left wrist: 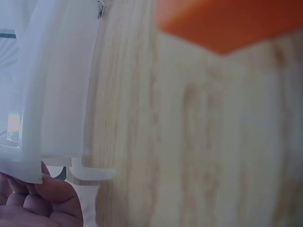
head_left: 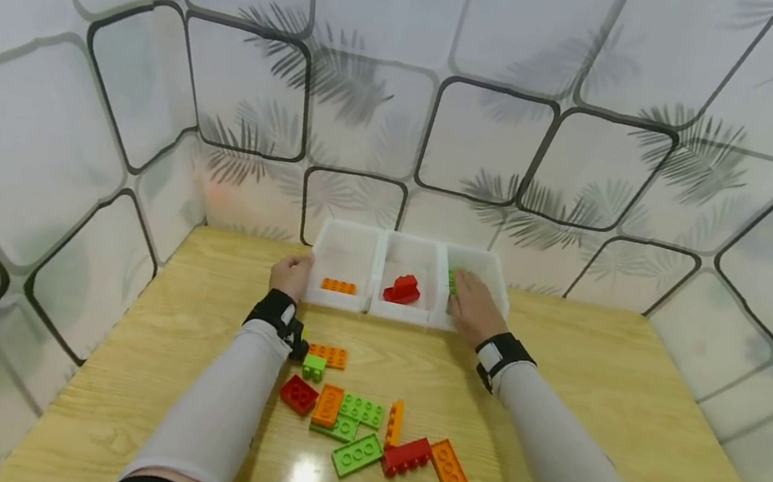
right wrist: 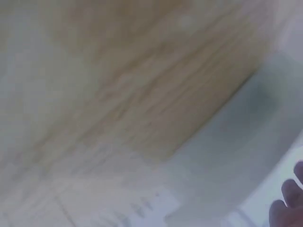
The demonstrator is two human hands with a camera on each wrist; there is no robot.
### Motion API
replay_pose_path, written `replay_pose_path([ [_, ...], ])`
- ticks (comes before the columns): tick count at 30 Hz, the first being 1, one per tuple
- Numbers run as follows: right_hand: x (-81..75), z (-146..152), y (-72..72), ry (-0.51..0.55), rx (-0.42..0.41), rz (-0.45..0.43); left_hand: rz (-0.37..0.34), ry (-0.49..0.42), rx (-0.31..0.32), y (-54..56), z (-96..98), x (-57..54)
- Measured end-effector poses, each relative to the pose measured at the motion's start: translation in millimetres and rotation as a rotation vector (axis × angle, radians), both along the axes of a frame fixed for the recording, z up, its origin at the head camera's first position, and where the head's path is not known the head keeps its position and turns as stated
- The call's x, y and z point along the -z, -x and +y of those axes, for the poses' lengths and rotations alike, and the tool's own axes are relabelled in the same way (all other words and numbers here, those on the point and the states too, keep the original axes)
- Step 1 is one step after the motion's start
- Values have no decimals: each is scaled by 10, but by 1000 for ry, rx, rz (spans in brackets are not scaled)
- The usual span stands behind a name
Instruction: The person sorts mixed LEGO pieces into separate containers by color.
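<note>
A white three-compartment tray (head_left: 376,273) stands toward the back of the table. My left hand (head_left: 291,274) grips its left end, with the fingers curled at the rim in the left wrist view. My right hand (head_left: 475,309) is in the right compartment and holds a green building brick (head_left: 452,282), largely hidden by the hand. Only blurred fingertips (right wrist: 286,203) show in the right wrist view. An orange brick (head_left: 339,287) lies in the left compartment, and red bricks (head_left: 402,289) lie in the middle one.
Before the tray lie loose bricks: an orange one (head_left: 330,357), a small green one (head_left: 313,367), a red one (head_left: 298,395), several more green and orange ones, a long red one (head_left: 407,457) and an orange one (head_left: 450,468) at the right. A patterned curtain (head_left: 368,120) surrounds the wooden table (head_left: 598,392).
</note>
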State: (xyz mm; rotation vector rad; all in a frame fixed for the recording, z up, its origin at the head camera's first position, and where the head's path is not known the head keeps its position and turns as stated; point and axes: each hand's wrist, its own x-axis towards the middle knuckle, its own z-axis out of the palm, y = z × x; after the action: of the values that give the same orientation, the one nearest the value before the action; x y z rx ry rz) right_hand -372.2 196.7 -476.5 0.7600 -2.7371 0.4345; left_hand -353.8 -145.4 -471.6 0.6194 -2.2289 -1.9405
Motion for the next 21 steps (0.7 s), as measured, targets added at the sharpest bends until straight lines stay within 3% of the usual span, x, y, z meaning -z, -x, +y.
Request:
replay_pose_path([
  [5,-144,-99,-310,72,-69,27,7,16,1,18,-25,-49],
  [9,-224,-235,-625,32,-195,-49,24,19,-6,15,-40,-84],
  [15,-242,-394,-1075,-83,-361,-314,21,9,-19,12,-37,-59],
  [18,-218,-425,-1230,-137,-389,-466,8,-1,-31,62,-29,18],
  [21,-172,-443,-1321,-174,-421,-541,7,7,-43,118,-23,92],
])
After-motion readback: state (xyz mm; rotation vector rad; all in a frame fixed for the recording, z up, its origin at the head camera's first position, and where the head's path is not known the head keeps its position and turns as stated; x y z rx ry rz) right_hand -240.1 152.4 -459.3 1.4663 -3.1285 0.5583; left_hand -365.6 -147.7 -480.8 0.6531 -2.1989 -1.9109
